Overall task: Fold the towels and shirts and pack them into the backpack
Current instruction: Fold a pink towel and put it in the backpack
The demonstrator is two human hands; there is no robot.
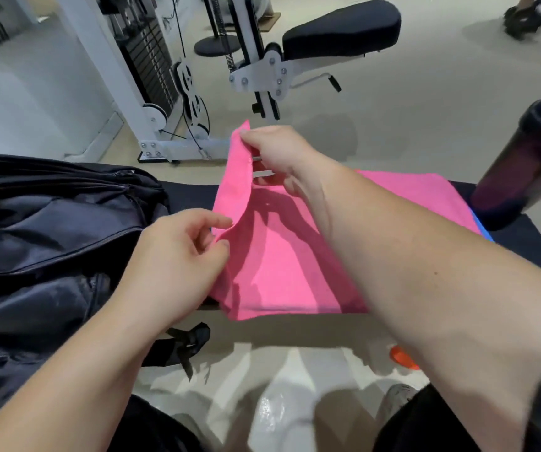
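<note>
L hand [177,252] + R hand [282,158] each pinch the raised left edge of the pink towel [288,256].
Towel lies on black bench [530,249] w/ R forearm crossing over it; held edge runs near-to-far, long axis runs right toward dark shaker bottle [530,158]. Blue cloth [483,228] peeks from under its right end. Black backpack [50,230] sits just left; gym machine [262,70] beyond.

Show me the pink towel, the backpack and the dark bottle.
pink towel [288,256]: head view, on its flat middle.
backpack [50,223]: head view, on its upper panel.
dark bottle [530,158]: head view, on its body.
</note>
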